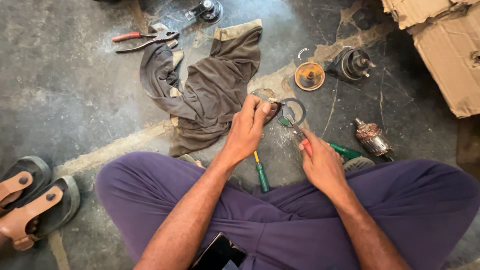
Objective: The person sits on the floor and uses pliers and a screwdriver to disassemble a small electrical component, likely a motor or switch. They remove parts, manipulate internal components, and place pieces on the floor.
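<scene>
A person sits cross-legged in purple trousers (300, 220) on a dark, cracked concrete floor (65, 90), both bare forearms reaching toward the middle of the frame. The left hand (247, 131) is curled closed, its fingertips pinching the edge of a small dark round metal part (273, 111) just above centre. The right hand (322, 165) is wrapped around the red and green handles of a pair of pliers (300, 132), whose tip reaches up and left to a thin grey metal ring (294, 111) lying right beside the round part; whether tip and ring touch cannot be told.

Below the left hand, a green-handled screwdriver with a yellow shaft (261, 175) lies against the trousers. A crumpled brown cloth rag (210, 90) spreads across the upper middle of the frame, and red-handled pliers (142, 40) lie at its upper left corner. To the upper right of the hands sit an orange-rimmed round disc (309, 76) and, just beside it, a black cylindrical motor housing (351, 64). A copper-wound motor armature (371, 138) rests on the floor to the right of the right hand. Torn brown cardboard (445, 55) fills the upper right corner, and brown-strapped sandals (30, 200) lie at the lower left. A dark phone (217, 252) rests in the lap at the bottom edge.
</scene>
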